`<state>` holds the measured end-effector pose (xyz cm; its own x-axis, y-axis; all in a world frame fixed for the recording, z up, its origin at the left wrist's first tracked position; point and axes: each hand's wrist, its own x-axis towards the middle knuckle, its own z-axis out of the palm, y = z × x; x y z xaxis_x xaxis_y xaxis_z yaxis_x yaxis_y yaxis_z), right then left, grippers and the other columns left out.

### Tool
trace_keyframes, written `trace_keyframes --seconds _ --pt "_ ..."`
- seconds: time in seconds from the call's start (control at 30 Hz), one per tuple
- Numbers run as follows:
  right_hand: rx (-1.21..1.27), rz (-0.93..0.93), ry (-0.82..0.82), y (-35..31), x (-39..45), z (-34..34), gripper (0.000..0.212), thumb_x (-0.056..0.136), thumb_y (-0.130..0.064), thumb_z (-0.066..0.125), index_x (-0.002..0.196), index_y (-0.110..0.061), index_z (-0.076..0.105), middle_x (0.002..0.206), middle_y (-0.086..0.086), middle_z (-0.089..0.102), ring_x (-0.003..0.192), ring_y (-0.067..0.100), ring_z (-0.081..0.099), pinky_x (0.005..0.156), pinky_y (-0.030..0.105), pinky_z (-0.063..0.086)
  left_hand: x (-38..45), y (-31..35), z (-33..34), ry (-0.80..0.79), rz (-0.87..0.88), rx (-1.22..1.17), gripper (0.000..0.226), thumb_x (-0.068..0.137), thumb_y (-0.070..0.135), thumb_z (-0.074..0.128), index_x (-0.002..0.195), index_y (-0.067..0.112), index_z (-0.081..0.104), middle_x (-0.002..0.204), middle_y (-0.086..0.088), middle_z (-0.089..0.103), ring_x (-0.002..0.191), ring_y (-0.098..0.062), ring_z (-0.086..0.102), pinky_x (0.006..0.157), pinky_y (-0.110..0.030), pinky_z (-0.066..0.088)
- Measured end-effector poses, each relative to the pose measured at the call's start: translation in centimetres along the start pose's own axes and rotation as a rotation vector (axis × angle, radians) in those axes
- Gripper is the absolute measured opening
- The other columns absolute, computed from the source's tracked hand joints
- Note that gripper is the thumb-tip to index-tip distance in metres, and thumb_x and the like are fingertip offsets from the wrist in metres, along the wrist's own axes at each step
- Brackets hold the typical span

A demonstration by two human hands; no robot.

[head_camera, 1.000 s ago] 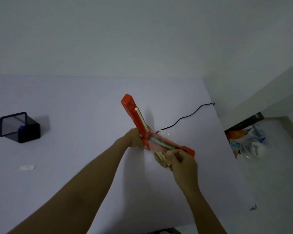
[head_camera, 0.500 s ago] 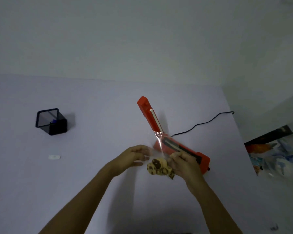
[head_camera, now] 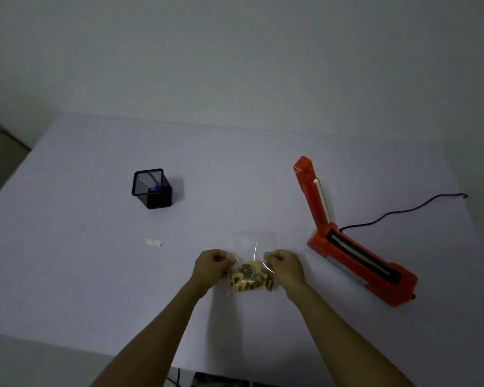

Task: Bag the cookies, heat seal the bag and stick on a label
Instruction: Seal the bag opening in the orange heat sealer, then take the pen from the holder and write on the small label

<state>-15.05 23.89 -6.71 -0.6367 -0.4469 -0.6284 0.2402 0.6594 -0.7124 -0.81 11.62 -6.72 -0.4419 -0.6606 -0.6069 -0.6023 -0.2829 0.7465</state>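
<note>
Over table (head_camera: 95, 275): left hand (head_camera: 211, 268), right hand (head_camera: 284, 265) fisted, pinching cookie bag (head_camera: 252, 270).

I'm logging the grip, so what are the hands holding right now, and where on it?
Both hands hold the clear bag of cookies: the left hand pinches its left edge, the right hand its right edge, above the cookies.

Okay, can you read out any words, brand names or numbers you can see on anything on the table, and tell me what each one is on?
No text can be read anywhere.
White label: looks blank, too small to tell.
Orange heat sealer: no brand or marking legible.
Black mesh pen holder: no lettering visible.
Clear bag of cookies, held between left hand and right hand: no print visible.
</note>
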Motion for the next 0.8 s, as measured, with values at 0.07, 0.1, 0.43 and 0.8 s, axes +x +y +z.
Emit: trace_keyframes --seconds 0.07,0.1,0.43,0.8 --pt "-0.094 -0.038 0.042 -0.3 0.1 0.9 0.023 0.086 -0.023 0.064 0.074 -0.004 0.068 0.075 0.011 0.07 0.077 0.027 0.065 0.075 0.035 0.051 0.7 -0.3 -0.3 0.052 0.026 0.081 0.016 0.081 0.011 0.075 0.068 0.013 0.065 0.062 -0.001 0.064 0.062 -0.02 0.064 0.071 -0.043 0.062" --pt "-0.13 -0.053 0.06 -0.3 0.2 1.1 0.024 0.086 -0.022 0.064 0.075 -0.002 0.068 0.077 0.014 0.071 0.078 0.029 0.066 0.075 0.035 0.051 0.9 -0.3 -0.4 0.076 0.044 0.117 0.013 0.08 0.013 0.076 0.074 0.011 0.065 0.066 -0.001 0.063 0.062 -0.019 0.064 0.071 -0.043 0.062" --pt "-0.588 -0.442 0.138 1.9 -1.6 2.8 0.051 0.096 -0.027 0.053 0.144 -0.017 0.038 0.15 0.005 0.039 0.139 0.02 0.032 0.111 0.033 0.032 1.1 -2.7 -1.7 -0.034 0.654 0.74 0.045 0.093 0.031 0.054 0.134 0.014 0.051 0.137 -0.007 0.052 0.125 -0.024 0.049 0.101 -0.033 0.046" --pt "-1.011 -0.447 -0.003 4.0 -2.7 4.6 0.09 0.077 -0.07 -0.014 0.151 -0.029 0.017 0.161 -0.002 0.014 0.148 0.02 0.009 0.119 0.048 0.006 1.6 -4.1 -1.9 -0.285 0.708 1.225 0.068 0.092 0.058 0.009 0.152 0.028 0.015 0.161 -0.002 0.015 0.149 -0.024 0.014 0.119 -0.047 0.013"
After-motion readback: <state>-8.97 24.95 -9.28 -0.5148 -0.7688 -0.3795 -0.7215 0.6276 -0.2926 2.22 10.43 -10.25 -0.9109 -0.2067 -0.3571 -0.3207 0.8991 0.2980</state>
